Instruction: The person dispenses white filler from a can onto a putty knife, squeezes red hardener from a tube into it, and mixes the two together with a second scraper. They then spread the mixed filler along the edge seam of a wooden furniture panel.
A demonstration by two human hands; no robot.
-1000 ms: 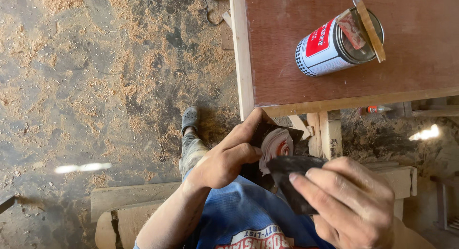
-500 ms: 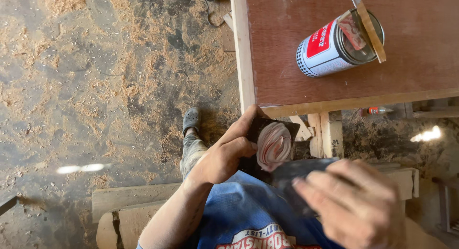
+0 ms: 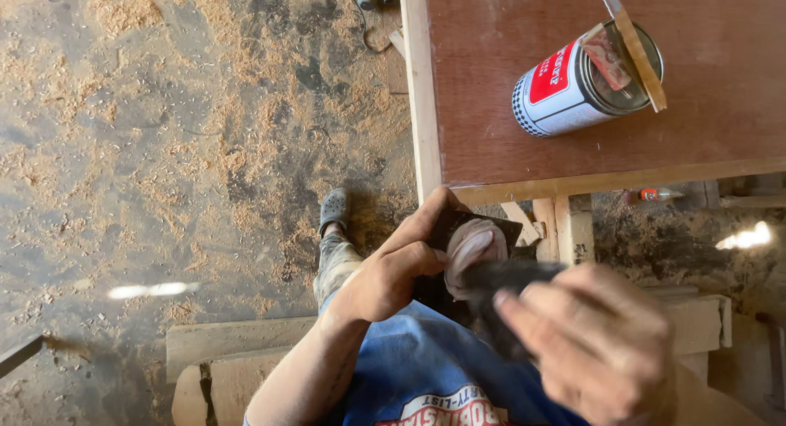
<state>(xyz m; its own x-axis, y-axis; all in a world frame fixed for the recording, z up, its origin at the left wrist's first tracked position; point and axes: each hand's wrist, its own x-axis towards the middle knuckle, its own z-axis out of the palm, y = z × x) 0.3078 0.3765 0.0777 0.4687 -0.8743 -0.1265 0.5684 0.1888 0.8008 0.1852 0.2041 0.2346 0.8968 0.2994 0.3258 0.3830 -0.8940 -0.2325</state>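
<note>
My right hand (image 3: 598,344) has slid a bit nearer and to the right since the last look, and it is blurry. Its grip is closed around a dark tool (image 3: 508,279). My left hand (image 3: 393,270) has its grip pinched on a dark square piece (image 3: 471,229) with a pink round pad (image 3: 471,250) on it, near the desk (image 3: 491,148) edge. A can (image 3: 573,82) lies far on the desk.

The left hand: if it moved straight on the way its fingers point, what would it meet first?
The left hand, gripping a small dark block, points up and right. It would probably first meet the pale edge of the reddish-brown wooden tabletop, though the table may sit at a different height.
</note>
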